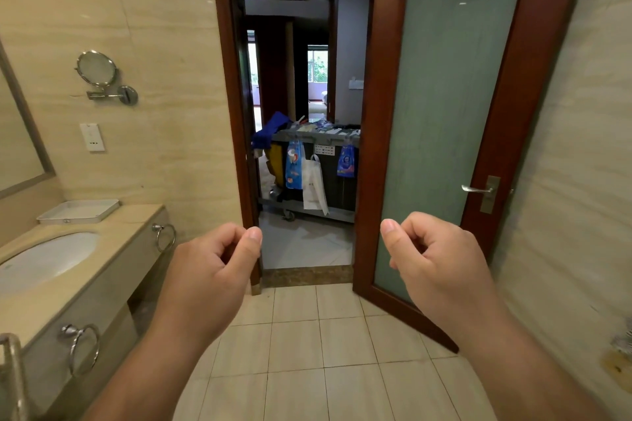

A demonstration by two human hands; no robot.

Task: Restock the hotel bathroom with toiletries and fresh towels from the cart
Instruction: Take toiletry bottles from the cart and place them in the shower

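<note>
I stand inside the bathroom facing the open doorway. A grey housekeeping cart stands just outside it, with blue cloth, small items on top and plastic bags hanging from its side. My left hand and my right hand are held out in front of me at waist height, both with fingers curled loosely into fists and nothing in them. An empty white tray sits on the beige vanity counter at the left, beside the white sink.
The glass door with a wooden frame stands open inward on the right, its lever handle facing me. Two empty towel rings hang on the vanity front. A round mirror is on the left wall. Tiled floor stretches to the threshold.
</note>
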